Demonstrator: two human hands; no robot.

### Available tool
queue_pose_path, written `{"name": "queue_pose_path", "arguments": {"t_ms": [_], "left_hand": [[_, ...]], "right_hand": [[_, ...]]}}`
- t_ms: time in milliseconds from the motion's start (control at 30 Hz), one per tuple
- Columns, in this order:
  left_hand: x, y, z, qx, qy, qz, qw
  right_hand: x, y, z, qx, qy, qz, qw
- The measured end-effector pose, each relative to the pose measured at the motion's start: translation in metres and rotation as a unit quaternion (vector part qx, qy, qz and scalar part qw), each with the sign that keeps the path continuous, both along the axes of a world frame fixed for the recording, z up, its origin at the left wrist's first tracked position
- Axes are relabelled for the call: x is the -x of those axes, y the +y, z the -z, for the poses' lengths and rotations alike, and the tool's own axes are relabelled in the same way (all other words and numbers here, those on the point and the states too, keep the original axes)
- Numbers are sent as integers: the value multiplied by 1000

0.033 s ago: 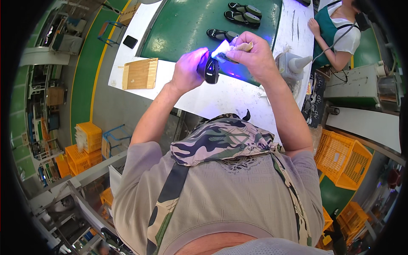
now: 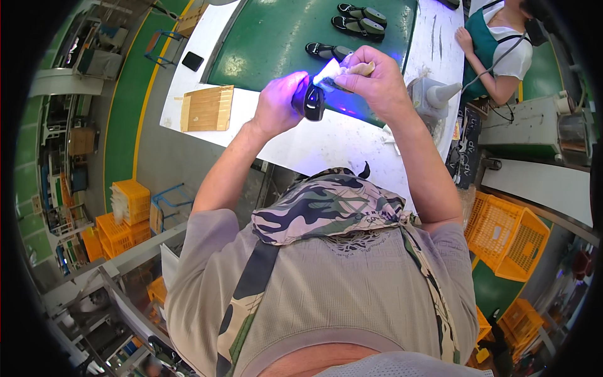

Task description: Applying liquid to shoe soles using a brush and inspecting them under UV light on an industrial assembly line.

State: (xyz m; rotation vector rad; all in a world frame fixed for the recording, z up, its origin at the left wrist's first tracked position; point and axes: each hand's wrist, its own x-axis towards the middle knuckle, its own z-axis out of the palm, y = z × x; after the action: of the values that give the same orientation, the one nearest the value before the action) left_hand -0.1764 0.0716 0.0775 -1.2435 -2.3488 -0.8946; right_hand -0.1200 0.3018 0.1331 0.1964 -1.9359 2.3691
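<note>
My left hand (image 2: 278, 105) is closed around a glossy black shoe (image 2: 313, 103), held above the near edge of the green work surface (image 2: 270, 47). Pinched in my right hand (image 2: 382, 85) is a crumpled pale cloth (image 2: 360, 68), which meets the far end of the shoe. Blue-violet light glows there and washes out the contact spot. Just beyond my hands lies another black shoe (image 2: 322, 49). A pair of black shoes (image 2: 357, 27) with pale insides sits farther back.
A cardboard piece (image 2: 207, 109) and a black phone (image 2: 192, 61) lie on the white table border at left. By my right forearm stands a clear container with a white nozzle (image 2: 443, 94). A co-worker (image 2: 496, 56) is at the far right. Orange crates (image 2: 505, 232) stand on both sides.
</note>
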Motion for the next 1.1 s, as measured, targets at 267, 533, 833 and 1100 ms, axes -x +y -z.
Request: {"name": "queue_pose_path", "arguments": {"t_ms": [267, 533, 833, 1100], "left_hand": [[-9, 1, -19, 113, -286, -19, 951], [-11, -3, -40, 101, -519, 86, 844], [-11, -23, -17, 22, -640, 84, 764], [-13, -36, -4, -67, -687, 75, 719]], "right_hand": [[7, 7, 5, -94, 91, 60, 990], [12, 3, 11, -191, 142, 91, 967], [10, -10, 32, -183, 162, 41, 969], [-8, -24, 50, -115, 88, -35, 989]]}}
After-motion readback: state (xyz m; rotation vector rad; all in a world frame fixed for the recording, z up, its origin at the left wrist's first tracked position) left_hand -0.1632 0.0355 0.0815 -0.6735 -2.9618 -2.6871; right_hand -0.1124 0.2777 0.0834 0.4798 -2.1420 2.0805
